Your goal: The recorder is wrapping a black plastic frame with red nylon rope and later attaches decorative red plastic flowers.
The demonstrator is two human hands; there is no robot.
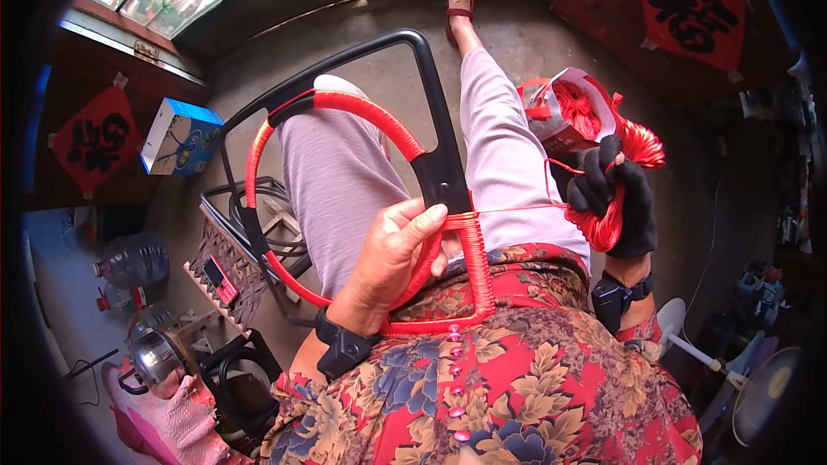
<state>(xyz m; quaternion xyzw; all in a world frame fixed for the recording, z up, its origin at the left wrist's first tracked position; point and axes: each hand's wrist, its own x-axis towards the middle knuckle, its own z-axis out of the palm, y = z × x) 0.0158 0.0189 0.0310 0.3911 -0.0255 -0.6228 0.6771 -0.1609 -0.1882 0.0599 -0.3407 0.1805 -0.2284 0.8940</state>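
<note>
A black frame (431, 95) with rounded corners and an inner ring lies across my lap. Glossy red cord (366, 112) is wound tightly round much of the ring and round the frame's near end. My left hand (403, 245) is bare and closed on the frame where the ring meets its side, thumb on top. In a black fingerless glove, my right hand (616, 198) grips a hank of red cord (599, 228), part of it hanging below the fingers. One strand runs taut from the frame to that hand.
By my right knee stands a bag (560, 133) holding more red cord. On the left are a blue box (183, 138), a woven stool (220, 245) with a red phone (222, 280) on it, plastic bottles (138, 260) and a metal pot (159, 362). A fan (771, 387) stands at lower right.
</note>
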